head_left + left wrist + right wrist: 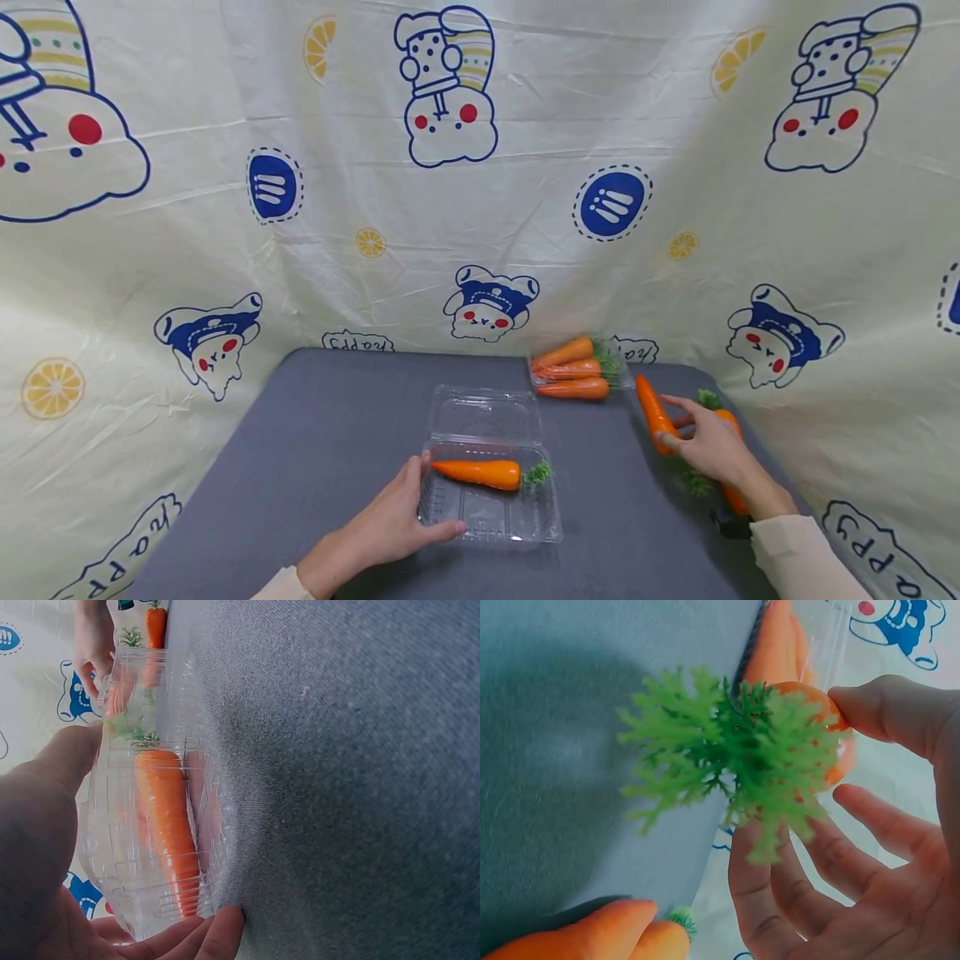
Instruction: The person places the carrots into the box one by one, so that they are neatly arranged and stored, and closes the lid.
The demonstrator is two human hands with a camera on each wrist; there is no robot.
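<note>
A clear plastic clamshell box (495, 521) lies on the grey table with its lid (486, 414) folded back. One orange carrot (480, 473) with a green leafy top rests inside, tip to the left. My left hand (390, 521) holds the box by its left side, thumb at the front edge and fingers (221, 937) along the side wall. Over on the right, my right hand (712, 446) grips another carrot (651, 408) between thumb and fingers. Its leafy top (735, 750) faces the right wrist camera and covers part of the carrot.
Behind, to the right of the box, a clear pack (534, 373) contains several carrots. More carrots (735, 498) lie along the table's right edge, partly under my right hand, with a small black object (729, 523) near them. A printed curtain (525, 208) surrounds the table (337, 433).
</note>
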